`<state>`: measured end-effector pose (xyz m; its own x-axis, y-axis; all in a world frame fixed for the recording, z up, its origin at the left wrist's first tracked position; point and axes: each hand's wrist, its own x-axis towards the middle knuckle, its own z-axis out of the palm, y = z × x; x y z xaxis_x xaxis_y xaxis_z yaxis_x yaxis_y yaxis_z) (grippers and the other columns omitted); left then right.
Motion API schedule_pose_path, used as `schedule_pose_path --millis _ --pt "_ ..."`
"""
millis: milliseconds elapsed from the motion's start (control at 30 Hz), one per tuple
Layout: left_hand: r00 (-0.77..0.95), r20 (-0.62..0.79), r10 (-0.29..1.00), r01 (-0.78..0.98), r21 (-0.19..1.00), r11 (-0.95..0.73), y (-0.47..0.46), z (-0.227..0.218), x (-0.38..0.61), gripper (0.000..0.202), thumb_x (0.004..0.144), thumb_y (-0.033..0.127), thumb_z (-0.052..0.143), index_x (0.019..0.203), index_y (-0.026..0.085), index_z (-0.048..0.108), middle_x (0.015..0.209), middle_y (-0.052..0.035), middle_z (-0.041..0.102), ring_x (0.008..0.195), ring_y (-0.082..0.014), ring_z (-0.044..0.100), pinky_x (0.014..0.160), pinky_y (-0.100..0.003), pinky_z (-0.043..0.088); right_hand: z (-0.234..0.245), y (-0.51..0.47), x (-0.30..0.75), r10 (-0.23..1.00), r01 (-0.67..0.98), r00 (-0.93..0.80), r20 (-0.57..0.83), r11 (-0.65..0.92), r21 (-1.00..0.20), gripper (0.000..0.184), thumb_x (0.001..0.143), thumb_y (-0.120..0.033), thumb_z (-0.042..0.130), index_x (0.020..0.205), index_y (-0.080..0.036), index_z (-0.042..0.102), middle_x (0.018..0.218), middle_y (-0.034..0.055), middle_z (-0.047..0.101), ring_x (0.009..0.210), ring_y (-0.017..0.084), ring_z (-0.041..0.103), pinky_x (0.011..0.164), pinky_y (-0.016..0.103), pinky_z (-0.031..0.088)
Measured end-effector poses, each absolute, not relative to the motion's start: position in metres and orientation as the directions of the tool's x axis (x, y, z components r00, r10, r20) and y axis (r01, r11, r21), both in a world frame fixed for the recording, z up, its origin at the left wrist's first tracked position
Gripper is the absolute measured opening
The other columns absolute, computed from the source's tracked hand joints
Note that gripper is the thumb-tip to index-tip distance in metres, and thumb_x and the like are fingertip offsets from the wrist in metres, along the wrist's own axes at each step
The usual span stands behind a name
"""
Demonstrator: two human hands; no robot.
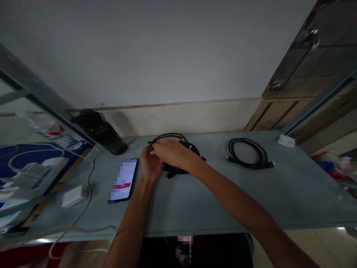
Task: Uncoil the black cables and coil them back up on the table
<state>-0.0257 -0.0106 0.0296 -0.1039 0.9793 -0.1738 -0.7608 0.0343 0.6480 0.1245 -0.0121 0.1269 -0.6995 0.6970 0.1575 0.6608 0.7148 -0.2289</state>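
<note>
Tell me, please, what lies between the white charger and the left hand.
In the head view, the phone lies between the charger and the left hand, screen up.

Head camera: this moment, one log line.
left hand: at black cable, left edge | right hand: same edge, partly hiding coil | second cable: coiled, right, apart | phone: lit, left of hands

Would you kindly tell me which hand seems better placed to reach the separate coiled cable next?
Probably the right hand: its forearm extends from the side where the coiled cable lies, while the left hand is nearer the phone. Both hands are at the black cable bundle, though.
</note>
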Motion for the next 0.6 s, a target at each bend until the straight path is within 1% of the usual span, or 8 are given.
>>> schedule_pose_path --millis 100,200,267,333,433,500,567,600 --pt "-0.091 -0.142 0.986 -0.741 0.671 0.028 -0.010 0.029 -0.022 0.011 0.097 0.028 0.074 0.092 0.017 0.074 0.085 -0.0017 0.080 0.068 -0.0141 0.076 0.058 -0.020 0.059 0.131 -0.005 0.134 0.662 0.609 -0.747 0.067 0.721 -0.332 0.031 0.118 -0.029 0.057 0.123 -0.009 0.081 0.125 0.0176 0.082 0.105 0.024 0.077 0.078 0.029 0.050" --pt "-0.056 -0.112 0.992 -0.711 0.702 0.039 -0.011 0.032 -0.019 0.009 0.097 0.025 0.073 0.092 0.018 0.073 0.084 -0.0008 0.079 0.065 -0.0132 0.074 0.058 -0.021 0.060 0.145 -0.002 0.145 0.632 0.582 -0.775 0.003 0.714 -0.389 0.028 0.117 -0.024 0.061 0.117 -0.007 0.082 0.113 0.0150 0.084 0.095 0.020 0.075 0.073 0.029 0.044" --pt "-0.031 -0.105 0.994 -0.699 0.713 0.053 -0.012 0.034 -0.018 0.008 0.097 0.024 0.070 0.092 0.018 0.073 0.081 -0.0003 0.078 0.063 -0.0131 0.073 0.058 -0.022 0.061 0.157 -0.001 0.154 0.630 0.587 -0.776 -0.023 0.710 -0.389 0.028 0.118 -0.025 0.059 0.114 -0.009 0.082 0.108 0.0135 0.084 0.089 0.019 0.074 0.071 0.029 0.043" --pt "-0.018 -0.109 0.994 -0.690 0.721 0.066 -0.013 0.036 -0.017 0.010 0.098 0.023 0.067 0.092 0.017 0.073 0.079 -0.0009 0.077 0.061 -0.0135 0.071 0.057 -0.022 0.060 0.168 -0.001 0.164 0.621 0.590 -0.783 -0.035 0.723 -0.361 0.027 0.118 -0.024 0.057 0.114 -0.011 0.081 0.112 0.0138 0.083 0.091 0.019 0.074 0.073 0.029 0.043" --pt "-0.044 -0.134 0.990 -0.687 0.723 0.068 -0.014 0.039 -0.016 0.015 0.101 0.023 0.063 0.096 0.015 0.075 0.077 -0.0027 0.076 0.059 -0.0142 0.069 0.054 -0.023 0.057 0.183 -0.001 0.181 0.628 0.576 -0.778 0.037 0.735 -0.357 0.020 0.115 -0.016 0.058 0.116 -0.014 0.078 0.119 0.0138 0.082 0.096 0.018 0.074 0.079 0.027 0.046" --pt "-0.069 -0.154 0.986 -0.699 0.712 0.062 -0.016 0.041 -0.016 0.019 0.101 0.022 0.061 0.105 0.012 0.077 0.076 -0.0027 0.075 0.060 -0.0144 0.069 0.055 -0.023 0.057 0.192 -0.002 0.193 0.666 0.564 -0.741 0.084 0.686 -0.461 0.019 0.116 -0.017 0.056 0.116 -0.014 0.075 0.111 0.0114 0.081 0.088 0.015 0.073 0.077 0.025 0.047" --pt "-0.071 -0.157 0.985 -0.717 0.694 0.059 -0.017 0.043 -0.016 0.022 0.101 0.021 0.061 0.111 0.011 0.078 0.076 -0.0014 0.073 0.060 -0.0136 0.067 0.056 -0.024 0.057 0.200 -0.004 0.206 0.732 0.544 -0.672 0.116 0.594 -0.593 0.025 0.121 -0.027 0.048 0.115 -0.015 0.070 0.094 0.0067 0.079 0.072 0.013 0.068 0.070 0.025 0.047" --pt "-0.066 -0.151 0.986 -0.725 0.686 0.056 -0.018 0.044 -0.017 0.023 0.100 0.021 0.061 0.112 0.011 0.078 0.076 -0.0009 0.072 0.060 -0.0132 0.066 0.057 -0.024 0.057 0.204 -0.005 0.213 0.760 0.530 -0.633 0.149 0.566 -0.632 0.030 0.123 -0.033 0.046 0.114 -0.016 0.068 0.087 0.0042 0.076 0.066 0.012 0.065 0.067 0.025 0.046"
